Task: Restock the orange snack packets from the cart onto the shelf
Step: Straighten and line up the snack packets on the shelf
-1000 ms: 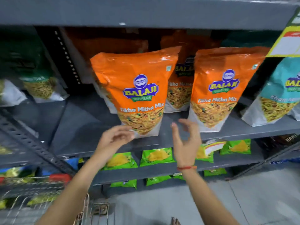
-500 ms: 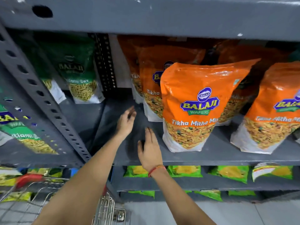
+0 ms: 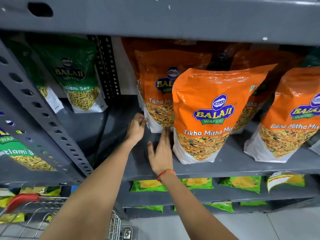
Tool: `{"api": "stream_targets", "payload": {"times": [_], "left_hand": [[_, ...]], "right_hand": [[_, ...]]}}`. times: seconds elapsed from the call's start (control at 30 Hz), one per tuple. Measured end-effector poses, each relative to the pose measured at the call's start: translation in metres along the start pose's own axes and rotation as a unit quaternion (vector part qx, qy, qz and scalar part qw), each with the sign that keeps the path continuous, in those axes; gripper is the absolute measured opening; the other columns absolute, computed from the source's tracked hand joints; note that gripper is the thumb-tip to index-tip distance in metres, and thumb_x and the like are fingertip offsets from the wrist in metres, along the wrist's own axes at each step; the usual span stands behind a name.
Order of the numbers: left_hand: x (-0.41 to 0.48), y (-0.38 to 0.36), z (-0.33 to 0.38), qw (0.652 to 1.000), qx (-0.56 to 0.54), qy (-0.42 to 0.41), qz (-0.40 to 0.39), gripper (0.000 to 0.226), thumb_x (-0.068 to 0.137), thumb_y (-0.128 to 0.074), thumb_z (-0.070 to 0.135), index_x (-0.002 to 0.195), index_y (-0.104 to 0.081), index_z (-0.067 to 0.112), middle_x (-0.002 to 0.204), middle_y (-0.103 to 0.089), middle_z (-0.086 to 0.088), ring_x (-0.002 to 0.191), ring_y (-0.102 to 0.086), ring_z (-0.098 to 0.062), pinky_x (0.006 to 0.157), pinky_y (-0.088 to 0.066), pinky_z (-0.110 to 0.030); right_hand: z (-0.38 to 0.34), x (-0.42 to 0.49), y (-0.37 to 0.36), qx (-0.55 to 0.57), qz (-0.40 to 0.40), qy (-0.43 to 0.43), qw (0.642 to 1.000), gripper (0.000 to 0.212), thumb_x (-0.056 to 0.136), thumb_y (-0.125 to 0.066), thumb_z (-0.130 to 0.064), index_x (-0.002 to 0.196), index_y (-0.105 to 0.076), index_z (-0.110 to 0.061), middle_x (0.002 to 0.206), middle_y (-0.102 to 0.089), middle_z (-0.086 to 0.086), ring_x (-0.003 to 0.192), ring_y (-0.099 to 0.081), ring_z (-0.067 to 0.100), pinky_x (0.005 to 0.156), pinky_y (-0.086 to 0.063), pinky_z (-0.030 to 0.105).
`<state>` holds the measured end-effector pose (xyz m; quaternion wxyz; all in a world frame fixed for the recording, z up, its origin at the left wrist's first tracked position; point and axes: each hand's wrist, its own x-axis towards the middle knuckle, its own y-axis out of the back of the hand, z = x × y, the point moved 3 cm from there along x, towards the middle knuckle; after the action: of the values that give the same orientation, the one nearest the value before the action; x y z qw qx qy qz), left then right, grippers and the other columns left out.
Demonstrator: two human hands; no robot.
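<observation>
Several orange Tikha Mitha Mix packets stand upright on the grey shelf [image 3: 230, 164]. One front packet [image 3: 207, 90] stands at the middle, another [image 3: 297, 94] to its right, and a rear packet [image 3: 154, 70] behind and to the left. My left hand [image 3: 136, 128] has its fingers curled on the rear packet's lower left corner. My right hand [image 3: 161, 153] lies flat and open on the shelf board, fingertips at the rear packet's base, just left of the front packet. The wire cart [image 3: 52, 215] is at the lower left; its contents are hidden.
Green Ratlami Sev packets [image 3: 78, 80] stand in the bay to the left, beyond a perforated grey upright [image 3: 43, 110]. The shelf above [image 3: 173, 19] hangs low over the packets. Small green and yellow packets [image 3: 242, 182] line the lower shelves. The cart's red handle [image 3: 22, 200] is near my left arm.
Both hands have reached deeper into the shelf toward the rear orange packet. My left hand went from open and flat to curled on the packet's corner. The view has come closer.
</observation>
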<state>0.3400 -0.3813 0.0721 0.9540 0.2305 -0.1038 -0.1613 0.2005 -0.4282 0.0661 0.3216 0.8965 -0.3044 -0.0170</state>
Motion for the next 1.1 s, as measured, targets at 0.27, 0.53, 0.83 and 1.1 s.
{"api": "stream_targets", "payload": {"times": [0.27,0.53,0.83,1.1], "left_hand": [[0.007,0.016,-0.009,0.997,-0.006,0.073,-0.001,0.02,0.089,-0.048,0.007,0.106,-0.056,-0.001,0.11,-0.066,-0.022,0.104,-0.06,-0.034,0.087,-0.046,-0.041],[-0.071,0.001,0.02,0.978,-0.164,0.034,0.124,0.018,0.086,-0.06,0.017,0.103,-0.057,0.012,0.093,-0.066,-0.006,0.083,-0.065,-0.025,0.075,-0.048,-0.034],[-0.117,-0.057,0.06,0.944,-0.214,0.014,-0.25,0.093,0.05,-0.085,0.043,0.129,-0.038,0.032,0.132,-0.054,0.008,0.12,-0.053,-0.006,0.099,-0.046,-0.029],[-0.121,-0.01,0.049,0.962,-0.185,0.022,-0.2,0.064,0.067,-0.079,0.016,0.123,-0.048,0.017,0.118,-0.062,0.003,0.106,-0.06,-0.001,0.078,-0.051,-0.01]], "right_hand": [[-0.006,-0.006,-0.004,-0.007,-0.047,0.041,0.998,0.064,0.095,-0.044,-0.025,0.147,-0.012,-0.006,0.158,-0.01,0.01,0.147,-0.008,0.02,0.117,-0.006,0.025],[0.023,-0.071,0.092,0.056,0.218,0.126,0.966,0.033,0.083,-0.06,-0.026,0.11,-0.057,-0.007,0.111,-0.053,0.011,0.109,-0.047,0.016,0.099,-0.037,0.021],[0.063,-0.011,0.168,0.24,0.027,-0.056,0.969,0.088,0.058,-0.071,-0.055,0.134,-0.039,-0.023,0.124,-0.057,-0.009,0.113,-0.054,0.0,0.097,-0.046,0.028],[0.036,-0.021,0.129,0.27,-0.004,-0.047,0.962,0.064,0.055,-0.08,-0.047,0.108,-0.046,-0.04,0.109,-0.06,-0.018,0.098,-0.057,-0.01,0.076,-0.047,0.005]]}}
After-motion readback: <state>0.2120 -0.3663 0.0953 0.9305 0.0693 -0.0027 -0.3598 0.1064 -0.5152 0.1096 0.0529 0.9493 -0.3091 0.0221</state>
